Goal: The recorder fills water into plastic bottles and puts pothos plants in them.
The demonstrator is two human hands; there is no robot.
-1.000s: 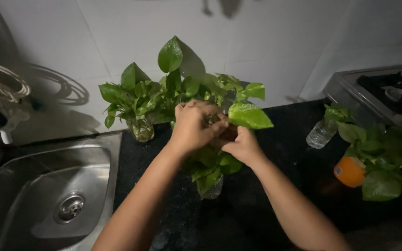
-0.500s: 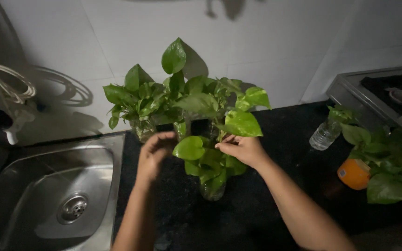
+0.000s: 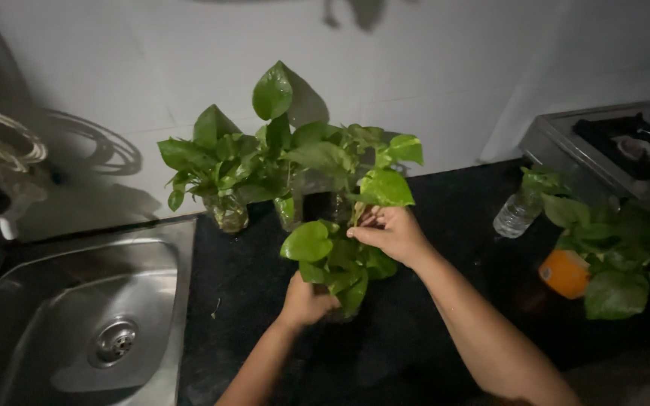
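Both hands on the leafy plant, dark counter.

My left hand wraps low around the plant's container, closed on it though leaves hide most of it; my right hand pinches a stem up among the leaves, fingers closed; plant stands just in front of two more jars of greenery, near the sink; risk as I see it: pulling the stem tips the container, or an elbow bumps the clear bottle on the right.

Glossy, waxy green leaves between the bare hands, clear glass jar behind them, speckled polished black stone counter beneath, brushed stainless-steel sink beside the left hand, smooth white wall tiles beyond.
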